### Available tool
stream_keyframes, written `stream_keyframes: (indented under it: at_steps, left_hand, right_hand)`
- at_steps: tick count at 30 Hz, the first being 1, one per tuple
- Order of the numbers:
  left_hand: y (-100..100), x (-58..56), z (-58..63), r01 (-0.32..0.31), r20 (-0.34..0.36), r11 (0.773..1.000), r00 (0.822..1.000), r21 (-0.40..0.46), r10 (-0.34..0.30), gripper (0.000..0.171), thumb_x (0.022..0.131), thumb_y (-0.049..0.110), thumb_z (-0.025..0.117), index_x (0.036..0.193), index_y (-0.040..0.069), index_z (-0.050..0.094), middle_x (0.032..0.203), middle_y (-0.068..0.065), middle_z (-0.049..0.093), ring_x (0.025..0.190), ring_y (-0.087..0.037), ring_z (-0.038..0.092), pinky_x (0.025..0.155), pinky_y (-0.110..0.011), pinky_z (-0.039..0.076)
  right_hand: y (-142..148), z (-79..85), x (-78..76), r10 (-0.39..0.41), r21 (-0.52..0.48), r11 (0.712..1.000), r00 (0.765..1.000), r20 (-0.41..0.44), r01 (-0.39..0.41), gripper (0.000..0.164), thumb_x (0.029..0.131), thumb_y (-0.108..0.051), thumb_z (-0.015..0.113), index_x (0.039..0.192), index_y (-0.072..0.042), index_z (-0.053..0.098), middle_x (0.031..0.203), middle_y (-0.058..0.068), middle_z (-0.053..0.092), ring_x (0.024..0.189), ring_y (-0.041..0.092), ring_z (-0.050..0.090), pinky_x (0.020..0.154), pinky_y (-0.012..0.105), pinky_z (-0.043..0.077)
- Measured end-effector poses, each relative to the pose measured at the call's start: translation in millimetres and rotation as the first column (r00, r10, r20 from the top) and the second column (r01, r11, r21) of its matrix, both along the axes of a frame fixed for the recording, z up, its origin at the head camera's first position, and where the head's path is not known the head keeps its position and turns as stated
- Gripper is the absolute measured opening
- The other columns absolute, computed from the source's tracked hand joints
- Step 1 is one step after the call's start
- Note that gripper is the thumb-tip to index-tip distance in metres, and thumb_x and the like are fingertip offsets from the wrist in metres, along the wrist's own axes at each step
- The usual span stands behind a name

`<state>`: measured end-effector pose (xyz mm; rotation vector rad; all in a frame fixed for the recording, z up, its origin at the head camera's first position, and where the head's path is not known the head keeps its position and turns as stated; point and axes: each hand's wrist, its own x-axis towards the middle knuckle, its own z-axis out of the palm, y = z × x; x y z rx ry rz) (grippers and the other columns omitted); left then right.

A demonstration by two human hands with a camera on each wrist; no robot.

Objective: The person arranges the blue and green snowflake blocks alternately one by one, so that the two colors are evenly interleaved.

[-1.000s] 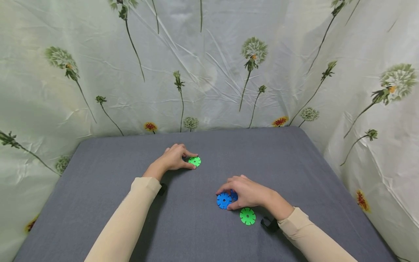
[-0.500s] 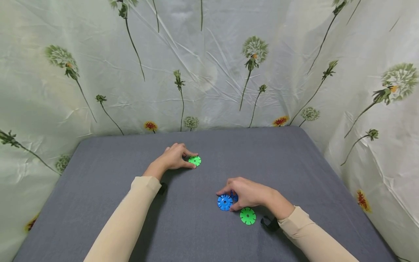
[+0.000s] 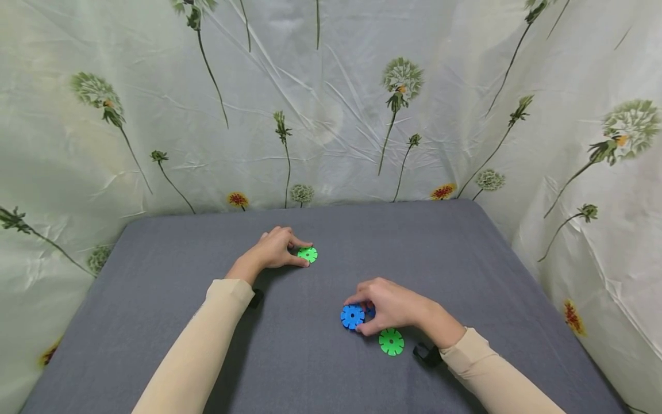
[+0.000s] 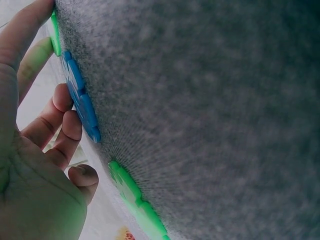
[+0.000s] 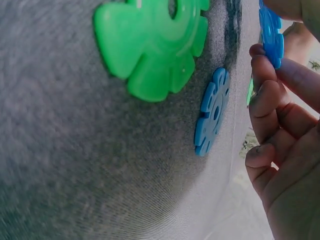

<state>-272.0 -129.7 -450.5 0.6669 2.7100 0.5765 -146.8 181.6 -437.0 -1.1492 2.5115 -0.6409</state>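
Note:
A green notched plastic disc (image 3: 308,255) lies between the thumb and index finger of my left hand (image 3: 271,249), which pinches its edges. In the left wrist view, a blue disc (image 4: 81,97) sits beside the other fingers, and another green disc (image 4: 137,202) lies on the cloth near the palm. My right hand (image 3: 390,303) holds a blue notched disc (image 3: 353,317) by its rim, slightly off the table. Under that hand another blue disc (image 3: 370,312) is partly hidden. A green disc (image 3: 391,341) rests flat just below the right thumb and wrist.
Grey cloth covers the table (image 3: 310,356). Behind and at both sides hangs a pale curtain (image 3: 331,115) printed with dandelions. A black wrist strap (image 3: 427,355) shows under the right wrist, close to the green disc.
The blue disc in my right hand dipped a little, then shifted slightly left and away, with small movements of the fingers. My left hand and its green disc have stayed put.

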Motion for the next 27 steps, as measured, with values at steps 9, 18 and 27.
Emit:
stream_keyframes:
  at_steps: [9, 18, 27]
  left_hand:
    - [-1, -1.4, -1.9, 0.002, -0.01, 1.0, 1.0, 0.009, -0.002, 0.057, 0.089, 0.05, 0.087, 0.142, 0.035, 0.071, 0.12, -0.006, 0.062, 0.11, -0.025, 0.049, 0.083, -0.039, 0.025]
    - [0, -0.8, -0.9, 0.018, -0.025, 1.0, 1.0, -0.002, -0.018, 0.057, 0.089, 0.05, 0.087, 0.141, 0.034, 0.072, 0.117, -0.007, 0.062, 0.103, -0.024, 0.049, 0.081, -0.04, 0.025]
    - [-1, -1.3, -1.4, 0.002, -0.016, 1.0, 1.0, 0.006, -0.002, 0.056, 0.089, 0.05, 0.087, 0.141, 0.035, 0.071, 0.124, -0.008, 0.063, 0.11, -0.025, 0.051, 0.081, -0.039, 0.025]
  right_hand:
    - [4, 0.4, -8.6, -0.051, -0.086, 0.995, 0.998, -0.043, 0.047, 0.042, 0.089, -0.032, 0.087, 0.126, -0.013, 0.081, 0.097, -0.01, 0.067, 0.087, 0.0, 0.058, 0.077, 0.02, 0.051]
    - [2, 3.6, -28.8, -0.122, -0.16, 0.981, 0.988, -0.098, 0.106, 0.04, 0.087, -0.029, 0.088, 0.123, -0.012, 0.082, 0.096, -0.01, 0.068, 0.085, 0.004, 0.058, 0.076, 0.022, 0.051]
    - [-7, 0.5, -63.0, -0.149, -0.114, 0.984, 0.979, -0.139, 0.134, 0.043, 0.088, -0.033, 0.088, 0.124, -0.01, 0.082, 0.093, -0.006, 0.068, 0.078, 0.002, 0.053, 0.07, 0.022, 0.046]
